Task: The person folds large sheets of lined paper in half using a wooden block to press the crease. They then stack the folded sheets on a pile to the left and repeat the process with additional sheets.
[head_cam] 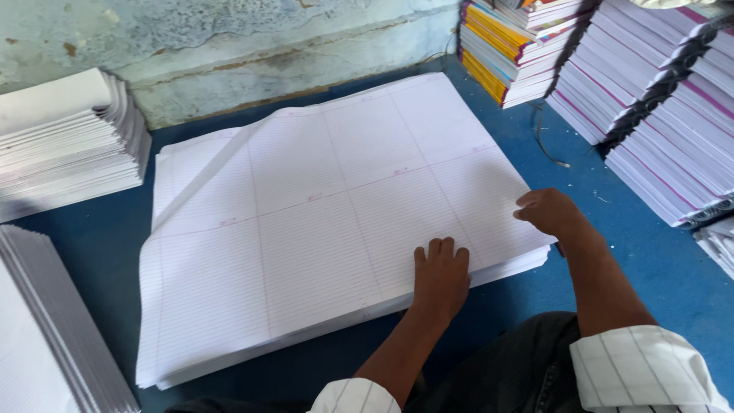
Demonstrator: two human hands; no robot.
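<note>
a thick stack of large ruled sheets [306, 222] lay flat on the blue floor [612, 222], filling the middle of the view, its long side running from lower left to upper right. the top sheet was white with fine lines and faint pink rules dividing it into page blocks, and one strip near its upper left corner was folded or lifted into a slanted crease. the left hand [441, 277] rested palm down on the near edge of the stack, fingers together and stretched flat, pressing on the paper without gripping anything. the right hand [548, 212] sat at the stack's right corner, its fingers curled over the edge of the top sheets; whether it had pinched a sheet or only touched the edge could not be told. both forearms reached in from the bottom of the view, with white striped cuffs [642, 367] rolled near the elbows and dark trousers [505, 367] between them. to the left, well apart from the big stack, stood a pile of folded white paper [69, 138] against the wall, and another pile of folded sheets [38, 336] lay at the lower left corner. at the upper right, stacks of bound notebooks with pink spines [673, 115] leaned in rows, and beside them a pile with yellow and coloured covers [505, 46]. behind everything ran a worn pale blue wall [229, 38].
</note>
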